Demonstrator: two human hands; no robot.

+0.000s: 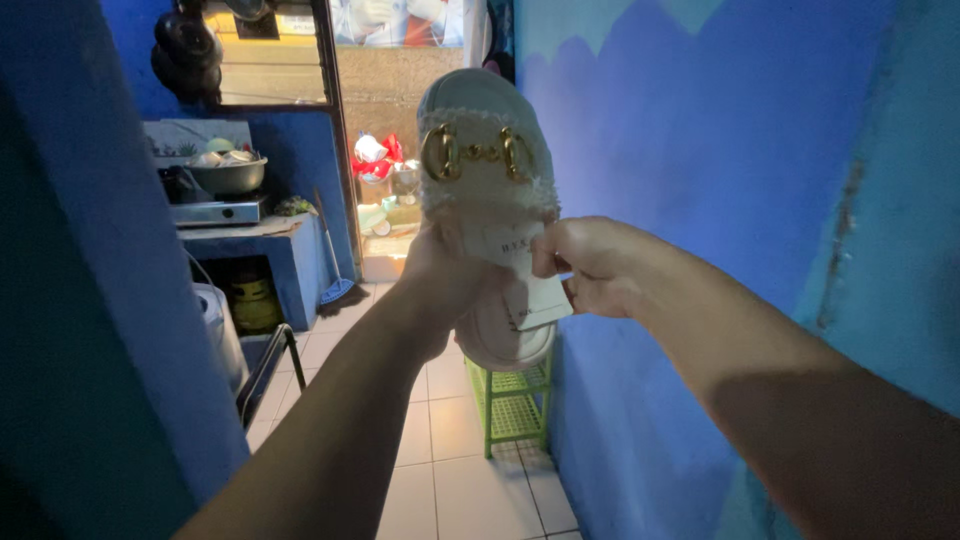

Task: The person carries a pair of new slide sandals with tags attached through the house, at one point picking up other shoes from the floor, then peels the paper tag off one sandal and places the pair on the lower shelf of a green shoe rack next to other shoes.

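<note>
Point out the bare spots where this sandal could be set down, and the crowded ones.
Free: the white tiled floor between the green rack and the dark metal frame. The rack's slatted shelves look bare too. Crowded: the blue counter, taken by a stove and pot. Both hands hold the sandal.

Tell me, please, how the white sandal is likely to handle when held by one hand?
The sandal probably stays stiff: it stands upright above the left hand without sagging. It seems light for its size, since the hand grips only its lower part. The tag, pinched by the right hand, looks thin and likely floppy.
</note>
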